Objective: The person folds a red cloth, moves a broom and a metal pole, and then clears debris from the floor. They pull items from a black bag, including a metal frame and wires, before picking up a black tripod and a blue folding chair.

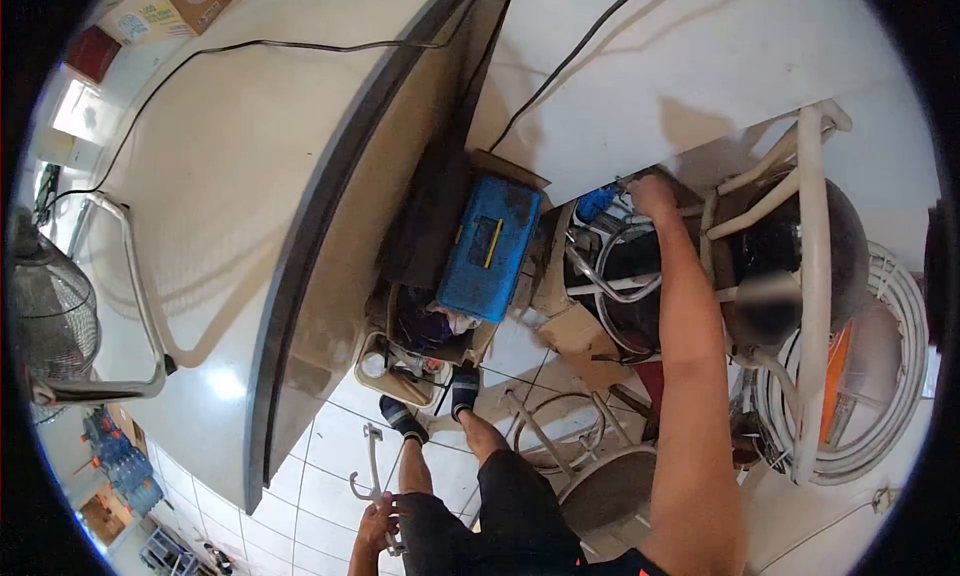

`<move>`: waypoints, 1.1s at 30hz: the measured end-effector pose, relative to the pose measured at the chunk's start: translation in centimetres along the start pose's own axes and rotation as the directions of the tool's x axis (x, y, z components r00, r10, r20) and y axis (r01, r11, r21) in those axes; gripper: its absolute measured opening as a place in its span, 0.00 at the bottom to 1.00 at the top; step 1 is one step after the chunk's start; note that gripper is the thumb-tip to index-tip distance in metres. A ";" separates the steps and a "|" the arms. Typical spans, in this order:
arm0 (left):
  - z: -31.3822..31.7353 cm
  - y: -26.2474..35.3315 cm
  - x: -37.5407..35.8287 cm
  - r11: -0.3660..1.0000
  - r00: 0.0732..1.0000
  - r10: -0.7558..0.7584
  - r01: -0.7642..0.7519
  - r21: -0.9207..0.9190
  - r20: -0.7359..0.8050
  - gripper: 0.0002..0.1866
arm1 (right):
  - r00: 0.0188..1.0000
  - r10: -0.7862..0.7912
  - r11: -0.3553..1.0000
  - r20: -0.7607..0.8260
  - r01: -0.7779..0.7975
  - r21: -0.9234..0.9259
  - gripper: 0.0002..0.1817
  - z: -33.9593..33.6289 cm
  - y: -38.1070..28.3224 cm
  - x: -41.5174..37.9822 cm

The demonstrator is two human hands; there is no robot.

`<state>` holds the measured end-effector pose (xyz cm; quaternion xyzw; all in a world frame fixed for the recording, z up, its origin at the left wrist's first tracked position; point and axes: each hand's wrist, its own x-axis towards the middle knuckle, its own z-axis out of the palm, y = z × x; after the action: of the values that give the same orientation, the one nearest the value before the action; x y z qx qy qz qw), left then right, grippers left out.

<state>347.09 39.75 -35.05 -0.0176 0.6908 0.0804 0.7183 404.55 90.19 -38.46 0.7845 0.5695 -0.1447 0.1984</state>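
While left hand (374, 528) grips pale bracket (375, 468) low, right hand (653, 197) outstretched, grip unclear.

Counter (240, 176): pale top, dark curved edge
Black cable (300, 45): trailing across the counter
Fan (58, 291): wire cage at the far left
Carton (200, 1): brown and yellow, upper left corner
Toolbox (478, 276): blue, yellow strip (494, 244) on its top
Coiled tubing (906, 376): white, at far right
Stool (608, 491): round brown seat
Bottles (125, 466): blue, clustered at lower left
Floor (312, 466): white tiles

Relative to toolbox (487, 246): carton (553, 281) just right; tray (384, 387) in front; stool (610, 496) front right; fan (55, 306) far left; coiled hose (905, 376) far right; hooked bar (375, 468) in left hand (377, 524), front left.
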 end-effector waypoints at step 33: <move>-0.5 -3.6 2.0 0.996 0.999 -0.043 0.040 -0.083 -0.024 0.24 | 0.979 -0.012 1.000 -0.202 0.014 0.007 0.20 2.4 2.8 1.1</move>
<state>347.11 36.34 -37.37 -0.0627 0.6957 0.0937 0.7094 407.52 89.19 -40.61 0.7922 0.5911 -0.0683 0.1353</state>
